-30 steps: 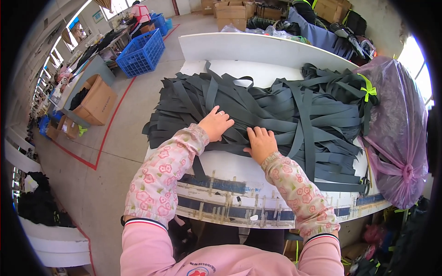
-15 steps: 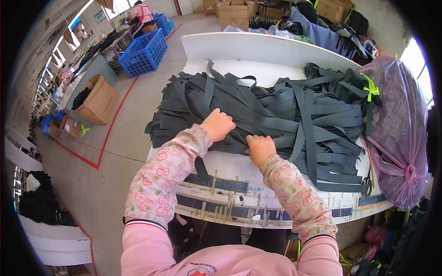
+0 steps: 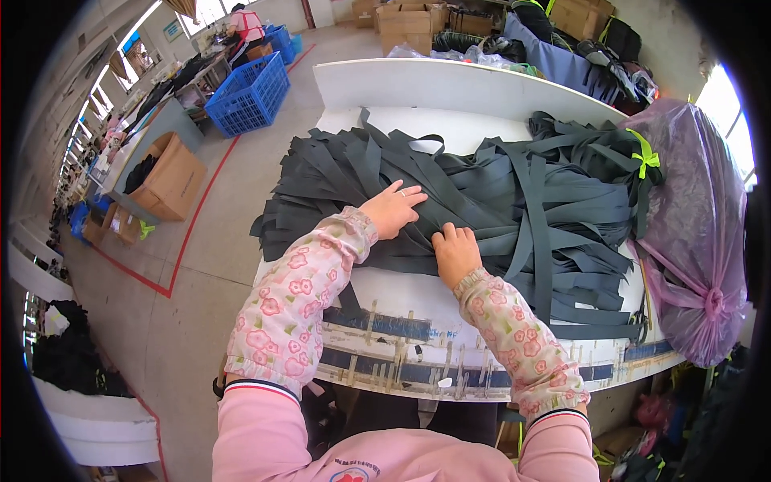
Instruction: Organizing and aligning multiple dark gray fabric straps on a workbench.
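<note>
A worker's left hand (image 3: 393, 209) lies flat, fingers spread, on a big heap of dark grey woven fabric straps (image 3: 482, 193) piled across a white worktable (image 3: 418, 297) — apparently pinning the pile so it won't slide. The right hand (image 3: 455, 253), just beside it near the heap's front edge, has its fingers curled into the straps; whether they pinch a single strap can't be told. Both forearms wear pink floral sleeve covers.

Straps sprawl over most of the tabletop, crossing each other w/ no clear order, some ends hanging off the left edge, so any one strap lies tangled under others. At the table's right end sits a bulging translucent purple plastic bag (image 3: 695, 225), knotted, w/ a neon-green tie (image 3: 645, 157) by its top. Beyond — a blue plastic crate (image 3: 249, 92) and an open cardboard box (image 3: 169, 173) on the floor.
</note>
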The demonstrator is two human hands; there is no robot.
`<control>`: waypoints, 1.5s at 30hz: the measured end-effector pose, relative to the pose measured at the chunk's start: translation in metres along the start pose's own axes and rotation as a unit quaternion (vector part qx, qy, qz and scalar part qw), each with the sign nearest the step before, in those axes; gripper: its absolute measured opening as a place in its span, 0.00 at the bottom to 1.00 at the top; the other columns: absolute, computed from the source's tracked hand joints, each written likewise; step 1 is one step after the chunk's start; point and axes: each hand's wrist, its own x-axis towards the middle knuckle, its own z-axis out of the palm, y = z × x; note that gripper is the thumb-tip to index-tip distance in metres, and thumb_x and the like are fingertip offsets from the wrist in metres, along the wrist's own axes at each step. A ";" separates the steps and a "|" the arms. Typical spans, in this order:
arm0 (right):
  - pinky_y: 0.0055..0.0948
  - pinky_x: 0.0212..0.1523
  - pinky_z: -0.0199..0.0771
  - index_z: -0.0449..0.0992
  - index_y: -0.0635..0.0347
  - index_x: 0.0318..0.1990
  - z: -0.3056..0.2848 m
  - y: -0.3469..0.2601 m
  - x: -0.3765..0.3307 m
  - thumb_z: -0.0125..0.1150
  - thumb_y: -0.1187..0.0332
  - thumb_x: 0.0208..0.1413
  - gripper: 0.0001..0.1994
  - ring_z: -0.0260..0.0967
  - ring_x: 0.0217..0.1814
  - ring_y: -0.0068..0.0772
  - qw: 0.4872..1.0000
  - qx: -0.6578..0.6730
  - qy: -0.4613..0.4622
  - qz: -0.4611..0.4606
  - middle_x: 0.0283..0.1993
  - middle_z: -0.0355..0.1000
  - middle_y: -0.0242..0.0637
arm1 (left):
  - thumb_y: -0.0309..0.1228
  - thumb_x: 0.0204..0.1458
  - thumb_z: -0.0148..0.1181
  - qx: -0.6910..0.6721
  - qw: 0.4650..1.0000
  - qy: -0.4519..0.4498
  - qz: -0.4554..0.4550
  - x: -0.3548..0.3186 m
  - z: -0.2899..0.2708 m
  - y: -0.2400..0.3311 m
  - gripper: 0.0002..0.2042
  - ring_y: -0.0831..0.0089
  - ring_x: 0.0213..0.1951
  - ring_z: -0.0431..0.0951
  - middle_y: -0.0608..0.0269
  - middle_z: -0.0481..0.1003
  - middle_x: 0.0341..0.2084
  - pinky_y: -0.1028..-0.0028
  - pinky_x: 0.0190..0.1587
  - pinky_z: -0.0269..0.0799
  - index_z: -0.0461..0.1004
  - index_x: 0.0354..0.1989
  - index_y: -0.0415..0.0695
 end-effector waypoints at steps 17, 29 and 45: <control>0.39 0.54 0.64 0.65 0.51 0.60 0.004 -0.016 0.000 0.70 0.72 0.44 0.33 0.69 0.51 0.38 0.994 0.016 0.106 0.035 0.48 0.68 0.36 | 0.23 0.47 0.61 0.018 0.994 0.097 0.043 -0.008 0.008 0.003 0.10 0.64 0.61 0.68 0.58 0.72 0.52 0.53 0.69 0.55 0.81 0.39 0.46; 0.40 0.50 0.62 0.72 0.54 0.43 0.013 -0.012 -0.008 0.63 0.66 0.50 0.13 0.67 0.48 0.36 0.995 0.003 0.095 0.021 0.40 0.69 0.33 | 0.21 0.42 0.61 0.008 0.988 0.155 0.017 -0.018 0.022 0.021 0.17 0.62 0.49 0.73 0.60 0.72 0.40 0.59 0.59 0.62 0.72 0.43 0.47; 0.52 0.64 0.59 0.51 0.50 0.72 -0.113 -0.016 0.001 0.79 0.55 0.38 0.53 0.68 0.59 0.45 0.985 0.148 0.084 -0.011 0.56 0.70 0.39 | 0.33 0.35 0.76 -0.132 0.980 -0.151 -0.002 -0.012 -0.112 0.010 0.31 0.49 0.50 0.77 0.48 0.79 0.43 0.61 0.53 0.73 0.74 0.52 0.39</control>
